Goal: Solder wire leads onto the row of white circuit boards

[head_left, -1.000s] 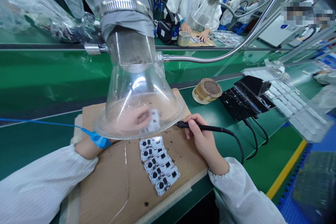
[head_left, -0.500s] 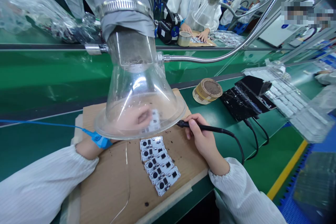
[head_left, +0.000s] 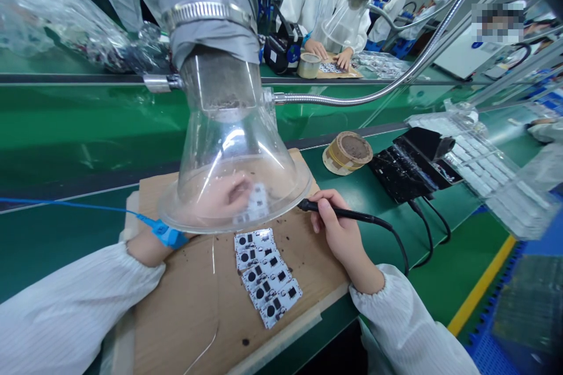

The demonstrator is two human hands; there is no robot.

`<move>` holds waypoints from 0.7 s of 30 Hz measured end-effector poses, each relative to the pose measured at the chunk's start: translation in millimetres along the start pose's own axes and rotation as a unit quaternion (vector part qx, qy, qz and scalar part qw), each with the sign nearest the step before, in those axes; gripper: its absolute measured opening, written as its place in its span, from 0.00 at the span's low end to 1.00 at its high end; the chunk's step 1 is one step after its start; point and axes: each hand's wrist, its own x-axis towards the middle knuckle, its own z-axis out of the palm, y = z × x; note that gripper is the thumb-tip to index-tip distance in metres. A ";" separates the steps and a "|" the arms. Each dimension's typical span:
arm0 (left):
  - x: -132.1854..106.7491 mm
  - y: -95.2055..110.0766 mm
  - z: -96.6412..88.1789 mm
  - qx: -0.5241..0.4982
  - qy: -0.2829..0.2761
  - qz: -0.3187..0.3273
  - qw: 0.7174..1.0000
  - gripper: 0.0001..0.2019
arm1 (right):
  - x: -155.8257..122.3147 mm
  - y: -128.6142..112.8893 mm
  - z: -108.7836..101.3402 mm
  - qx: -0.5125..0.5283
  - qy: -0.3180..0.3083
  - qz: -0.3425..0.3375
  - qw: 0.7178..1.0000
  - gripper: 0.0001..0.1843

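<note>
My left hand [head_left: 231, 196] sits under a clear flared fume hood [head_left: 281, 146], its rim hovering low over the cardboard sheet [head_left: 185, 299]. Through the scratched plastic, my fingers [head_left: 241, 190] look curled beside a small white circuit board [head_left: 257, 202], but the blur stops me telling whether they are clamped on it. My right hand [head_left: 338, 234] has its fingers closed around a black soldering iron [head_left: 338, 212], whose tip points at the hood's rim, just outside it. A blue wrist strap [head_left: 165, 233] circles my left wrist, and its blue cord [head_left: 65, 202] runs off across the bench. Six more white circuit boards [head_left: 264, 275] lie in an overlapping row on the cardboard, which is flecked with dark specks and sits on a green bench [head_left: 92, 140]. Beyond my right hand are a tan roll with a dark centre [head_left: 347, 152], a black stand [head_left: 411, 167] and a clear tray of white parts [head_left: 479, 170]. A grey duct [head_left: 206, 12] feeds the hood, and a metal gooseneck [head_left: 352, 99] reaches across it. Across the bench, a co-worker [head_left: 321, 6] in white has both hands on another cardboard sheet [head_left: 338, 70], and more white-suited people stand further back. A yellow floor stripe [head_left: 481, 284] runs beside a blue crate [head_left: 497, 345].
</note>
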 end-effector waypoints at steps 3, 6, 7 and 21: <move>2.2 -11.5 5.2 -0.047 0.014 -0.005 0.999 0.14 | -0.2 -0.3 0.0 -0.003 -0.003 0.005 1.000 0.23; 2.0 -15.1 7.1 -0.072 0.017 -0.023 0.997 0.16 | -0.2 -1.3 0.0 -0.004 -0.010 0.003 1.000 0.23; 1.4 -14.4 6.9 -0.064 0.015 -0.027 0.997 0.15 | -0.1 -1.8 0.0 -0.005 -0.013 0.001 1.000 0.23; -5.0 -4.7 0.3 0.010 0.023 -0.054 0.998 0.10 | -1.1 1.2 -1.4 -0.011 -0.030 0.000 0.999 0.21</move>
